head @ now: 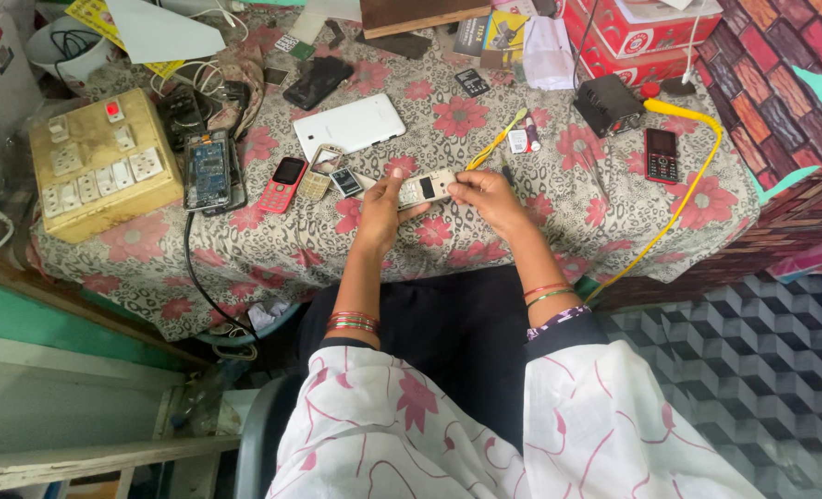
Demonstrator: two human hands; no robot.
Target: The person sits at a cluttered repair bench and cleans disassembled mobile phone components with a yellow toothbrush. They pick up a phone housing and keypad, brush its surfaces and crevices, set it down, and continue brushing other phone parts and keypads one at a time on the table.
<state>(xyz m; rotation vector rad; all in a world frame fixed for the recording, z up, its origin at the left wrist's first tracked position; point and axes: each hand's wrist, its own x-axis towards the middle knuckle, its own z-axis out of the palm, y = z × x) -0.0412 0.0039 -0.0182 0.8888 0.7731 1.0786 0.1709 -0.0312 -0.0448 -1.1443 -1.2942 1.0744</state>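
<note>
Left hand (380, 205) and right hand (487, 196) both grasping small pale keypad phone (427, 188), one at each end, fingers curled round it. Phone held just above counter (522, 231) edge, near red phone (282, 183), white tablet (349, 125), yellow toothbrush (498, 140).

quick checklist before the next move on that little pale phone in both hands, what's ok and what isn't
1. Grip on the pale keypad phone: left hand and right hand each hold one end. Ok.
2. Phone supported: it is lifted just above the flowered tablecloth, not resting flat. Cannot tell.
3. Yellow toothbrush within reach: it lies just beyond the right hand. Ok.
4. Other phones out of the way: the red keypad phone and the gold phone lie left of the hands, apart from them. Ok.
5. Yellow cable clear of the hands: it runs along the right side of the table. Ok.
6. Phone's back or battery state: hidden. Cannot tell.
</note>
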